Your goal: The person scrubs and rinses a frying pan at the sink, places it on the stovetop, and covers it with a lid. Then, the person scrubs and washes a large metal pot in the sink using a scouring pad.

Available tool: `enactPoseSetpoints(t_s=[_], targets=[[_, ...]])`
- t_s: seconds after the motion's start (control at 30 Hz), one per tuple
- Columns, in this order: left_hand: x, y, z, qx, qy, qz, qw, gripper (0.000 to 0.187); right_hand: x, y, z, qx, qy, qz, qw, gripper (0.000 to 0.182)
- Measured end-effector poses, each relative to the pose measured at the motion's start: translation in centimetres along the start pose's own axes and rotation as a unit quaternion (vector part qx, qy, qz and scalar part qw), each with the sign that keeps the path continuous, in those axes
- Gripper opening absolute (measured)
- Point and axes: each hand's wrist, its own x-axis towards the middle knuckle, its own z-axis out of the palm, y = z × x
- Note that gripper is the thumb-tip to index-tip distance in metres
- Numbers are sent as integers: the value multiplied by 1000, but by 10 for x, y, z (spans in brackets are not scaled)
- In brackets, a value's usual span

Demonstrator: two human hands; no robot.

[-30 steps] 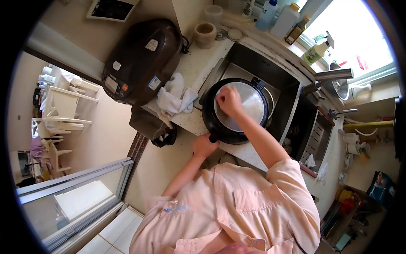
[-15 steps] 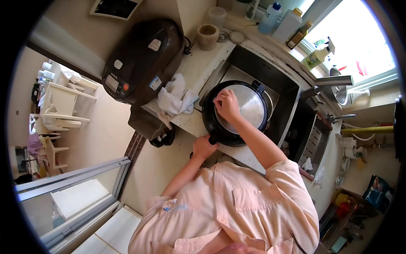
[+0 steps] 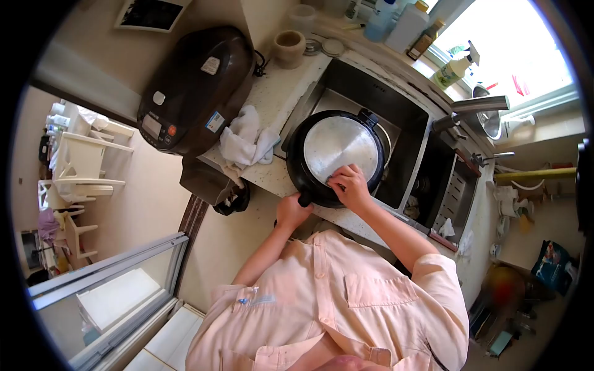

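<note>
A black pan with a round, silver metal disc on its upturned base lies over the near-left edge of the sink. My left hand is closed around the pan's black handle at the near side. With its fingers bunched together, my right hand touches the near edge of the silver disc. Whatever its fingertips pinch is too small to name. A crumpled white cloth lies on the counter left of the pan.
The steel sink extends behind and right of the pan, with a faucet at its right. A dark rice cooker stands at the left. Bottles line the windowsill. A drain rack is at the right.
My right hand has moved from the left part of the silver disc to its near edge. My left hand stays on the handle. The whole view has shifted slightly.
</note>
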Motion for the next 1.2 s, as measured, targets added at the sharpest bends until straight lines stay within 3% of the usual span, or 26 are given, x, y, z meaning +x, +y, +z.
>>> enactPoseSetpoints(t_s=[0.2,0.33,0.43,0.57,1.0,1.1,1.2], targets=[[-1,3,0,-4,4,-3,1000,25,70,19,43,-41,36,-17,998,9],[-1,11,-3,-1,7,-10,1000,24,104,101,29,-157,193,74,966,5],[-1,10,-2,5,24,12,1000,22,59,100,-35,-171,175,159,956,10],[0,12,-2,-36,35,20,999,19,-10,68,-47,-144,167,133,966,11],[0,2,2,-34,41,24,998,17,29,113,-64,-88,49,117,988,7],[-1,5,2,-13,50,18,999,17,60,130,-51,-62,80,117,988,6],[-1,8,-1,1,54,30,998,17,42,122,-64,-59,63,92,992,8]])
